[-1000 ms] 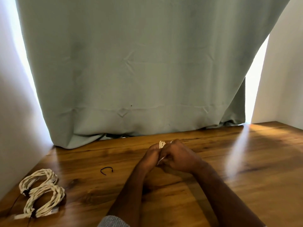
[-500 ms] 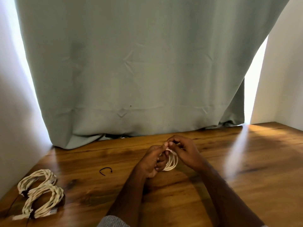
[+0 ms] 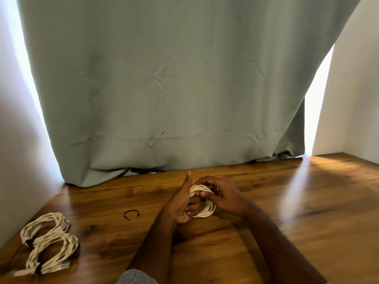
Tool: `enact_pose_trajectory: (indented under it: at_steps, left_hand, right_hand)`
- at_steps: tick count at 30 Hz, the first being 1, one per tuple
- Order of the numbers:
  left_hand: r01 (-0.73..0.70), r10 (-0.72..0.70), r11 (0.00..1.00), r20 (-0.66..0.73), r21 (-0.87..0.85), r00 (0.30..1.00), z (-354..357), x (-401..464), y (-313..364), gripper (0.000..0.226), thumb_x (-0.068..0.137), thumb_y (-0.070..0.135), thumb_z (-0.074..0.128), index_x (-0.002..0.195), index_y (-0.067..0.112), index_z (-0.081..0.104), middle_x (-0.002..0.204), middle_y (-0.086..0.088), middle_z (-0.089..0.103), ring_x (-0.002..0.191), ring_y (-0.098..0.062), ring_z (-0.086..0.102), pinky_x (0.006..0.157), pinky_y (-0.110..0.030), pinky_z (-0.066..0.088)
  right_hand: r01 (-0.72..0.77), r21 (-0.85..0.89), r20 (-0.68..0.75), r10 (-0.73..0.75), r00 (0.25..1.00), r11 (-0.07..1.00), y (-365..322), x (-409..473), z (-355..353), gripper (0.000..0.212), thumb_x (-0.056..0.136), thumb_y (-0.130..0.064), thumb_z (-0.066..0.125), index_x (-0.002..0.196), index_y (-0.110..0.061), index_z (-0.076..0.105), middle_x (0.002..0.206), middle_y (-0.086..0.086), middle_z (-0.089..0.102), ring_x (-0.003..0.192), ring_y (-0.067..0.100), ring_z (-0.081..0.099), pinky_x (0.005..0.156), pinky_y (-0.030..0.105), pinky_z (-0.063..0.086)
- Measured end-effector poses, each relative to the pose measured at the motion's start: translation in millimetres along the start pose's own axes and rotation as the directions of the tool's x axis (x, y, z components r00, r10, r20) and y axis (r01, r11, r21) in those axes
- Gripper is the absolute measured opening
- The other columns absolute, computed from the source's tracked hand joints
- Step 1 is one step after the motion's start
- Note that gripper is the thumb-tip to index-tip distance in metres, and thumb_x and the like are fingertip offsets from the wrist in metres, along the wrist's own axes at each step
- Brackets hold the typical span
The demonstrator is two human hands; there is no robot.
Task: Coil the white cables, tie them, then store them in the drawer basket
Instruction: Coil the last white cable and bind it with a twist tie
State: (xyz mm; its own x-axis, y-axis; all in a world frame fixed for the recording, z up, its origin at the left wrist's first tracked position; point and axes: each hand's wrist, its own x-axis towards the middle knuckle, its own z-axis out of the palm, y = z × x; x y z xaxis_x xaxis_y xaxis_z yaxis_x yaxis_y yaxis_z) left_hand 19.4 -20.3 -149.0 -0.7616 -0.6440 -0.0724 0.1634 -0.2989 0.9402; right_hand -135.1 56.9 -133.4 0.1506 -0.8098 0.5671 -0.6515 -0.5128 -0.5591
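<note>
Head view: I saw both hands meeting over the wooden table [image 3: 266,201], in front of a grey-green curtain [image 3: 174,89].
Left hand [image 3: 180,203]: I saw the thumb raised straight up and the other fingers curled through the middle of a small white cable coil [image 3: 207,211], gripping it.
Right hand [image 3: 223,196]: I saw its fingers bent over the top of the same coil, pinching the strands near the upper rim.
Coil: it was held upright between the two hands, its lower edge close to the tabletop; I could not tell whether it touched.
Black tie [image 3: 131,214]: it lay curved on the table, left of the hands and apart from them.
Finished bundles [image 3: 48,241]: two twisted white coils lay side by side at the table's near left corner, well apart from the hands.
</note>
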Motion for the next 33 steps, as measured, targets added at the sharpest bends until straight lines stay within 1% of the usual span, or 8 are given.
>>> enact_pose_trajectory:
  at_steps: [3,6,9,13,16,20,28,33]
  left_hand:
    - [-0.047,0.048,0.998,0.036,-0.029,0.998,-2.8,-0.3,-2.8,0.057,0.082,0.07,0.058,0.065,0.016,0.052,0.041,0.006,0.027,0.03,-0.005,0.021,0.036,-0.018,0.014]
    - [-0.127,0.146,0.986,0.191,-0.111,0.971,-7.4,-7.2,-4.3,0.036,0.073,0.04,0.085,0.078,0.013,0.062,0.047,0.007,0.029,0.032,-0.002,0.025,0.037,-0.017,0.015]
    - [-0.144,0.172,0.979,0.211,-0.142,0.962,-9.1,-12.6,-3.6,0.023,0.081,0.027,0.079,0.085,0.009,0.066,0.049,0.006,0.031,0.036,-0.002,0.029,0.038,-0.017,0.024]
    - [-0.166,0.176,0.977,0.067,-0.137,0.982,1.2,-17.3,-0.7,0.029,0.093,0.031,0.055,0.082,0.005,0.062,0.05,0.005,0.033,0.038,-0.004,0.032,0.041,-0.02,0.028]
    - [-0.116,0.121,0.989,0.057,-0.09,0.991,0.5,-27.1,4.5,0.034,0.093,0.036,0.05,0.076,0.008,0.057,0.047,0.005,0.031,0.035,-0.004,0.028,0.041,-0.019,0.021]
    - [-0.032,0.034,0.999,0.095,-0.015,0.995,-18.9,-51.6,12.2,0.034,0.094,0.035,0.048,0.071,0.011,0.055,0.045,0.006,0.029,0.032,-0.004,0.026,0.043,-0.022,0.014]
    - [-0.11,0.107,0.991,-0.039,-0.08,0.994,-68.7,-98.4,31.8,0.033,0.092,0.03,0.049,0.069,0.007,0.058,0.044,0.005,0.031,0.03,-0.005,0.028,0.04,-0.02,0.017]
    - [-0.265,0.234,0.945,-0.166,-0.193,0.958,-80.6,-105.3,44.2,0.045,0.088,0.042,0.048,0.061,0.008,0.058,0.039,0.005,0.031,0.027,-0.006,0.026,0.039,-0.02,0.013]
  right_hand:
    - [0.006,-0.033,-0.05,-0.007,0.999,0.999,1.4,2.0,2.9,0.024,0.1,-0.016,0.059,0.122,-0.015,0.069,0.112,-0.006,0.074,0.101,0.001,0.068,0.086,0.018,0.053]
    - [-0.013,0.04,-0.106,0.018,0.994,0.999,2.6,0.6,6.7,0.023,0.101,-0.012,0.057,0.119,-0.012,0.072,0.112,-0.003,0.075,0.102,0.004,0.07,0.089,0.023,0.056]
    - [-0.078,0.162,-0.138,0.101,0.985,0.984,4.8,1.0,13.8,0.023,0.1,-0.008,0.059,0.117,-0.015,0.073,0.11,-0.004,0.076,0.104,0.006,0.071,0.091,0.025,0.055]
    - [-0.183,0.375,-0.149,0.254,0.956,0.909,-2.6,6.4,18.8,0.025,0.1,-0.005,0.056,0.106,-0.02,0.075,0.1,0.01,0.077,0.095,0.011,0.071,0.089,0.025,0.054]
    - [-0.243,0.559,-0.065,0.334,0.94,0.793,-12.4,8.6,22.4,0.019,0.097,-0.008,0.056,0.098,0.004,0.07,0.083,0.017,0.071,0.074,0.024,0.066,0.07,0.031,0.054]
    - [-0.352,0.7,0.132,0.373,0.919,0.621,-34.4,9.3,33.2,0.012,0.081,-0.019,0.059,0.074,-0.01,0.061,0.067,0.012,0.062,0.051,0.018,0.058,0.05,0.024,0.045]
    - [-0.537,0.454,0.226,0.492,0.841,0.71,-77.2,41.6,67.9,0.047,0.104,-0.046,0.046,0.077,-0.015,0.069,0.066,0.0,0.068,0.057,0.012,0.061,0.055,0.024,0.048]
    - [-0.358,0.232,-0.126,0.393,0.911,0.905,-101.4,75.6,125.7,0.064,0.107,-0.048,0.035,0.074,-0.004,0.068,0.057,-0.001,0.059,0.053,0.012,0.055,0.06,0.031,0.039]
